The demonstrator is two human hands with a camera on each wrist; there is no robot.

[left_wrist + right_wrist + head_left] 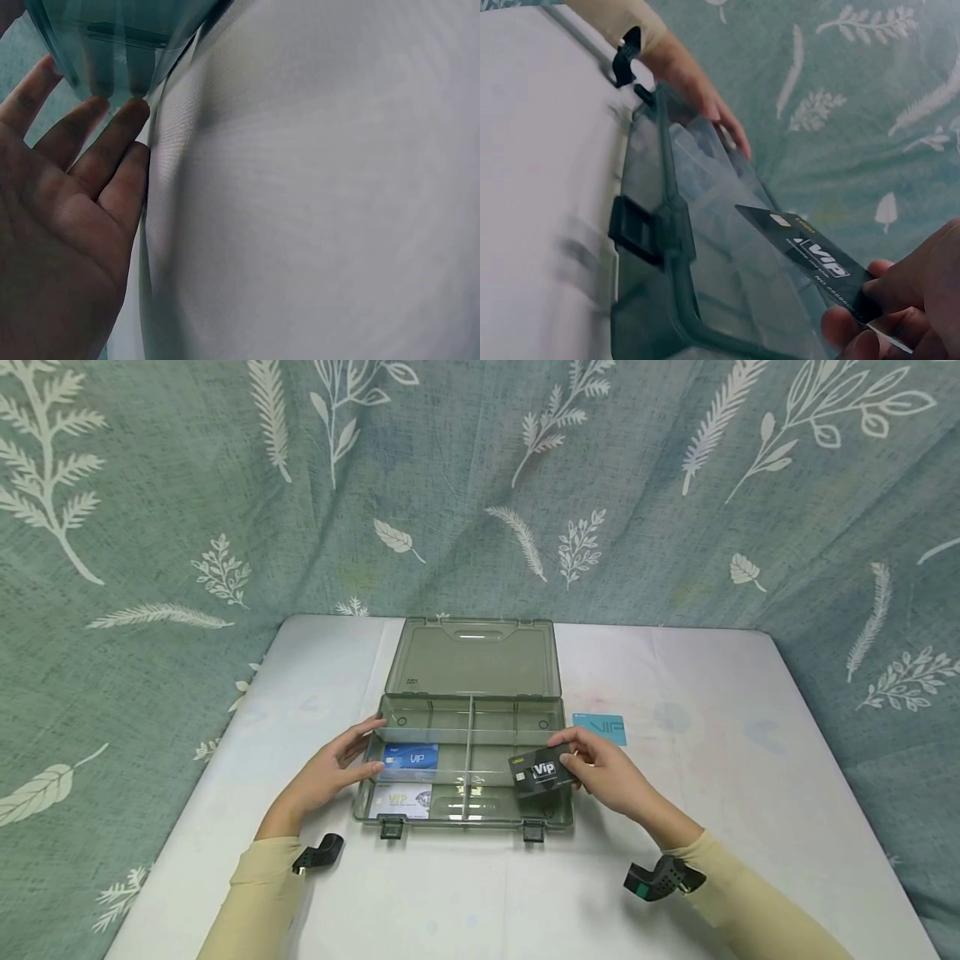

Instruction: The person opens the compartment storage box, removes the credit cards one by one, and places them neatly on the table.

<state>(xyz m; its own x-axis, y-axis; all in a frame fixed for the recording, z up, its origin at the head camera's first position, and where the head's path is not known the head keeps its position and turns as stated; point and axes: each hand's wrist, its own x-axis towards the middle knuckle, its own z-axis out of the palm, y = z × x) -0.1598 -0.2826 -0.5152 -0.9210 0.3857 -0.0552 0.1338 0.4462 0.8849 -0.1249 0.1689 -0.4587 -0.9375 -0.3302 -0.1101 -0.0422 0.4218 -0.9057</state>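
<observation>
A dark translucent compartment box (pixel 468 824) lies with its lid (pixel 476 656) raised at the back. My right hand (pixel 603 772) pinches a black VIP card (pixel 542 770) by its right edge, over the right-hand compartments. The right wrist view shows the same black card (pixel 810 259) tilted above the box rim, with thumb and fingers at its end. My left hand (pixel 326 777) rests its fingertips on the box's left side, fingers fairly straight, as the left wrist view of the hand (pixel 75 187) shows. In the left column, a blue VIP card (pixel 411 757) lies in the middle compartment and a white VIP card (pixel 402 802) in the front one.
A light-blue VIP card (pixel 600 727) lies on the white-covered table (pixel 480 893), right of the box. Two latches, a left latch (pixel 391 828) and a right latch (pixel 533 832), hang at the box's front edge. Leaf-patterned cloth (pixel 465 485) hangs behind the table.
</observation>
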